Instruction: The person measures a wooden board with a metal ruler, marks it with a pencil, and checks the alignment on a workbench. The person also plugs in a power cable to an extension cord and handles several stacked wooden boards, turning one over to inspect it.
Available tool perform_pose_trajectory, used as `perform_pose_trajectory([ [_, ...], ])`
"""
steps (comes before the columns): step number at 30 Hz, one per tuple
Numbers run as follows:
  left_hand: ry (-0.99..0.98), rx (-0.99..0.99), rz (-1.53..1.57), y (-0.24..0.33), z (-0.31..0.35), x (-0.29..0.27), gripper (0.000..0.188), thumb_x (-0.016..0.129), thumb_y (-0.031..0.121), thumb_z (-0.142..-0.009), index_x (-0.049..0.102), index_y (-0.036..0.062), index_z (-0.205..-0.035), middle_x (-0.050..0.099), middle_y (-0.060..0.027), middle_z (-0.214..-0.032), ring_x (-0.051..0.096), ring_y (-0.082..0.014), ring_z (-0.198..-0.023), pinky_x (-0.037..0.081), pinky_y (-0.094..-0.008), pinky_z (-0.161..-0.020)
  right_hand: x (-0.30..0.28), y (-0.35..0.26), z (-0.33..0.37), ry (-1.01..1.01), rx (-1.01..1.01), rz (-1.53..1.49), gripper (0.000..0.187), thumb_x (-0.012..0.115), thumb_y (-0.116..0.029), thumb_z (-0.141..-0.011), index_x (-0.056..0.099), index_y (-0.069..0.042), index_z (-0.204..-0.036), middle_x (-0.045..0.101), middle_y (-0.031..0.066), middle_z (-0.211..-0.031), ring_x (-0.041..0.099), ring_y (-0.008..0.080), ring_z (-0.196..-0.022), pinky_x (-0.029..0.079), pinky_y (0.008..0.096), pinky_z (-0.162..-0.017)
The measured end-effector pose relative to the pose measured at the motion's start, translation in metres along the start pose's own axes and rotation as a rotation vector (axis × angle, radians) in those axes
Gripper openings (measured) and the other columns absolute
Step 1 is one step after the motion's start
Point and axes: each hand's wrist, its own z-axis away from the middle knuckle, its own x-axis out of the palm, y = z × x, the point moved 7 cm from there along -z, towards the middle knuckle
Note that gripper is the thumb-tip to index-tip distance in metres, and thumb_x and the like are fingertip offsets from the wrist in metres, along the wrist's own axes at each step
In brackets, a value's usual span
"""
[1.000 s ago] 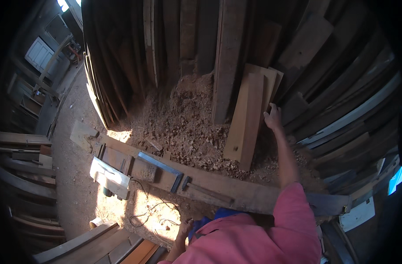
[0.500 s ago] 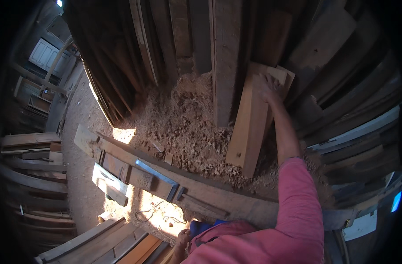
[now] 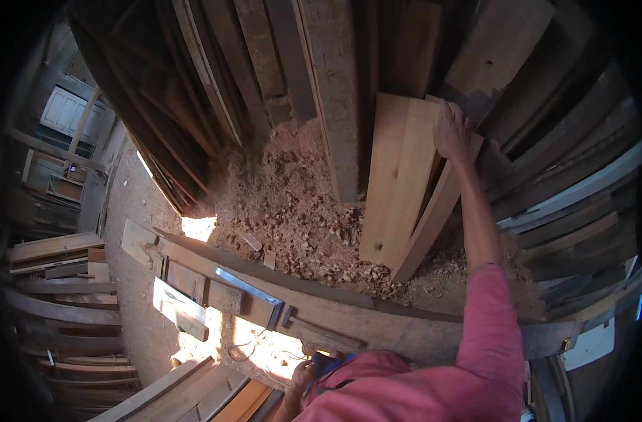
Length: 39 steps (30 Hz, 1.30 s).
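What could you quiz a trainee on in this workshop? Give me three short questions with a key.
1. Which hand is up at the leaning boards, left or right?
2. True or false: the hammer lies to the left of the metal square.
3. Fill in: beyond the bench lies a spread of wood ____.

Key: 1. The right hand. 2. False; the hammer lies to the right of the metal square. 3. Shavings.

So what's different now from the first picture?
The narrow board has swung its top right, away from the wide board, which shows more now. The right hand has gone from beside them up to their top ends; which one it grips, I can't tell. The left hand stays low, and the hammer and metal square still lie on the long plank.
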Motion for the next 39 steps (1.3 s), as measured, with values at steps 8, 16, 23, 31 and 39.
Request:
perform_pose_trajectory([
  [8,0.129,-0.041,-0.038,0.011,0.041,-0.005,0.061,0.064,0.04,-0.1,0.053,-0.0087,-0.135,0.069,-0.0073,-0.097,0.062,-0.0114,-0.082,0.052,-0.0279,-0.073,0.015,-0.044,-0.026,-0.42,0.268,0.208,0.077,0.061,-0.016,-0.084,0.034,-0.019,-0.157,0.028,0.0143,-0.164,0.029,0.0435,-0.148,0.03,0.0519,-0.121],
  [16,-0.471,0.047,-0.473,0.079,0.03,0.038,0.053,0.06,0.043,-0.102,0.065,-0.0056,-0.122,0.072,-0.0133,-0.112,0.068,-0.0213,-0.103,0.054,-0.0349,-0.092,-0.024,-0.023,-0.013,-0.16,0.12,0.141,0.058,0.07,-0.03,-0.083,0.052,-0.005,-0.132,0.056,0.0221,-0.135,0.052,0.0406,-0.127,0.042,0.0487,-0.108],
  [23,-0.003,0.8,-0.418,0.299,-0.04,0.12,0.09,0.08,0.034,-0.089,0.029,-0.0016,-0.154,0.054,-0.0268,-0.144,0.051,-0.0375,-0.135,0.04,-0.0457,-0.115,-0.108,-0.104,0.102,-0.222,0.081,-0.94,0.059,0.083,-0.036,-0.079,0.053,-0.002,-0.116,0.06,0.0107,-0.107,0.059,0.0207,-0.106,0.048,0.0393,-0.092],
  [31,-0.426,0.746,-0.019,0.417,-0.094,0.185,0.093,0.096,0.033,-0.069,0.048,-0.0021,-0.141,0.061,-0.0189,-0.133,0.059,-0.0279,-0.124,0.05,-0.0423,-0.106,0.012,-0.093,0.352,-0.511,0.387,-1.143,0.073,0.088,-0.03,-0.081,0.052,0.0,-0.137,0.059,0.0117,-0.131,0.058,0.0218,-0.122,0.05,0.0387,-0.1],
  [39,-0.223,0.918,0.223,0.499,0.075,0.132,0.087,0.089,0.037,-0.078,0.045,0.0023,-0.145,0.063,-0.0135,-0.131,0.06,-0.0249,-0.123,0.05,-0.0396,-0.104,-0.063,-0.147,0.283,-0.337,0.128,-1.238,0.083,0.089,-0.034,-0.079,0.046,0.001,-0.141,0.056,0.0126,-0.135,0.055,0.0226,-0.124,0.048,0.0419,-0.104],
])
